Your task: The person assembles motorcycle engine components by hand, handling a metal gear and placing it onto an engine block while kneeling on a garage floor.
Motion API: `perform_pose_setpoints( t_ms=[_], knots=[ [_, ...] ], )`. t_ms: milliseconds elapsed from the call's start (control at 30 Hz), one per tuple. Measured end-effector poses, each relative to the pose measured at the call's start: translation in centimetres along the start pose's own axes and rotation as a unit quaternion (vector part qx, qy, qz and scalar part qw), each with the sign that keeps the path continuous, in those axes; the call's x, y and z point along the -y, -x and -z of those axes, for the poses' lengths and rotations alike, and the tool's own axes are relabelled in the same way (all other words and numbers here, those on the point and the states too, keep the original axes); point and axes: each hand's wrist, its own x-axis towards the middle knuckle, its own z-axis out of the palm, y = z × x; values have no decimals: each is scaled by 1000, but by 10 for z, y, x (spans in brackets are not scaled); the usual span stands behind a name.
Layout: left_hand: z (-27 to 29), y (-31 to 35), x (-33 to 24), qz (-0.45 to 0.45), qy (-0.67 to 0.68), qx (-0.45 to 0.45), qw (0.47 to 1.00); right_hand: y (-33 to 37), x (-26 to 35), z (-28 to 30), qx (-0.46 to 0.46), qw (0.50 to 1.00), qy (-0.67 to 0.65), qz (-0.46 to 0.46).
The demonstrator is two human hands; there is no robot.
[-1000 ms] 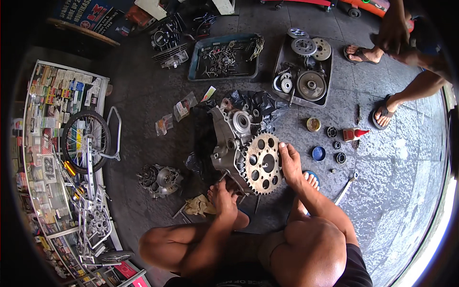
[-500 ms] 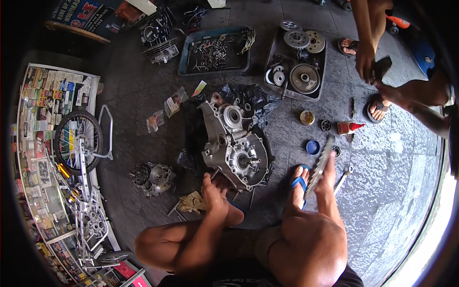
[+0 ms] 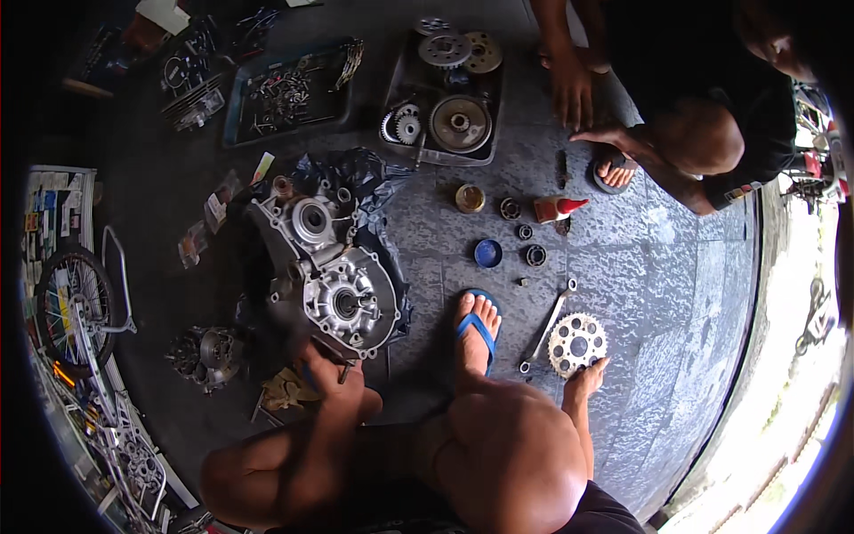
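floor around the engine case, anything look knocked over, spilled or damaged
The engine case and the sprocket in the right hand show no obvious damage. One oddity: the red-capped bottle appears to lie on its side on the floor near the bearings; whether the dark mark beside it is a spill, I can't tell.

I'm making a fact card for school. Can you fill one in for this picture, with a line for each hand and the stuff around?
Right hand: holds a toothed wheel by its edge
Left hand: at the engine case, lower edge; grip unclear
Beside the wheel: a wrench
Bottle: white and red, lying down
Tray: holds gears
Foot: in a blue sandal
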Motion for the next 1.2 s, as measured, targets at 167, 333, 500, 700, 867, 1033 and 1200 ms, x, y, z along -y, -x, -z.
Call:
perform_pose_setpoints(
  t_ms=[167, 333, 500, 700, 867, 1033, 1200],
  knots=[
    [6, -3, 1, -2, 1, -20, 1000, -7, -13, 10, -103, 986, 130, -5],
    [11, 19, -8, -1, -89, -54, 995, -12, 3, 4, -164, 906, 385, 62],
    [30, 32, -36, -56, -232, -92, 967, 26, 34, -95, 50, 837, 411, 358],
    [3, 55, -58, -108, -213, -84, 967, 61, 45, -207, 292, 750, 462, 373],
    [-4, 57, -62, -133, -196, -74, 969, 52, 19, -239, 275, 689, 501, 446],
    [-2, 55, -62, -131, -195, -77, 969, 51, 12, -242, 274, 690, 516, 427],
    [0, 56, -65, -131, -190, -87, 969, 53, 6, -248, 279, 689, 506, 437]
  ],
)
